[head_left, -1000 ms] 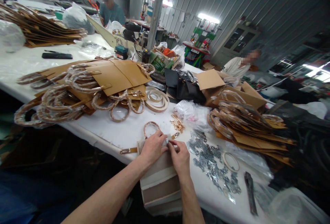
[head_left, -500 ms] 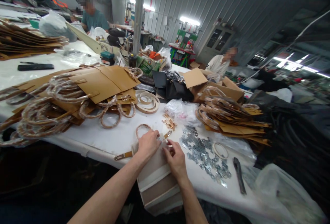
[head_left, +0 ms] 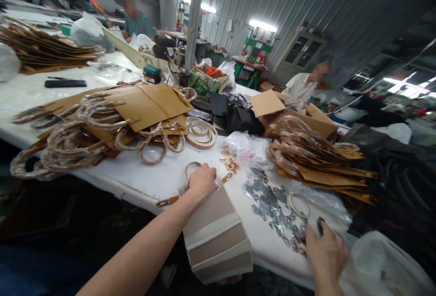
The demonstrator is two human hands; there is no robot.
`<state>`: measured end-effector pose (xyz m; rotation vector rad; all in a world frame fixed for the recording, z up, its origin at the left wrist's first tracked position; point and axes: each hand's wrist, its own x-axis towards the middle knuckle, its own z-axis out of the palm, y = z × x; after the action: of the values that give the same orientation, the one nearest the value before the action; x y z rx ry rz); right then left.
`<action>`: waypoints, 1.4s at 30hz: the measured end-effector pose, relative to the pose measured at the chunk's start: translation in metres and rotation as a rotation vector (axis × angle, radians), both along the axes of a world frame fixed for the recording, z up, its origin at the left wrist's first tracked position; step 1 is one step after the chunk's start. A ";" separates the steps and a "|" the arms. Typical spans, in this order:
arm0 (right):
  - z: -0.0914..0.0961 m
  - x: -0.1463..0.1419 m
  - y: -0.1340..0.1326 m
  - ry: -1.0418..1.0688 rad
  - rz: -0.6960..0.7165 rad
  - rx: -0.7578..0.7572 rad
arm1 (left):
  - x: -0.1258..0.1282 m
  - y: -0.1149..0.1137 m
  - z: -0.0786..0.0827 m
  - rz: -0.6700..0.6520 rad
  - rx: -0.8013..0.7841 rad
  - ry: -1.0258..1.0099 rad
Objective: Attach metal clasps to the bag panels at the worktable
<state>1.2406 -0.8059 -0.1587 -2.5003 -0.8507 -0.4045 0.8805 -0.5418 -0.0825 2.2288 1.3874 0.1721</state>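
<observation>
The right hand (head_left: 327, 247) has been moved from the pale bag (head_left: 218, 223) to the dark tool (head_left: 320, 227), beside the metal plates (head_left: 269, 201); whether the tool is grasped cannot be told. The bag is positioned at the table's (head_left: 136, 181) front edge, partly overhanging. Its upper end is covered by the left hand (head_left: 203, 180), fingers curled, grip hidden. Two-handed work there appears interrupted.

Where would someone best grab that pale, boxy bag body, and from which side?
Probably by the near end of the pale bag body, coming from the person's side with a palm beneath it. That end juts past the edge of the white table, leaving its underside apparently reachable, while the left hand covers the far end.
</observation>
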 end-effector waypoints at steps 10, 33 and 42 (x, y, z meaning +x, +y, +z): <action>-0.002 0.023 -0.013 0.116 -0.122 -0.043 | -0.013 0.003 -0.017 0.105 -0.083 -0.098; 0.058 -0.245 0.210 1.274 0.591 1.288 | -0.014 0.002 -0.023 0.095 -0.036 -0.159; 0.046 -0.256 0.209 1.083 0.651 1.377 | -0.013 0.005 -0.023 0.098 -0.065 -0.187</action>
<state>0.9850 -0.5971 -0.1125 -0.8064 -0.5102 0.4575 0.8677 -0.5365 -0.1058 2.0372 1.3802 0.3548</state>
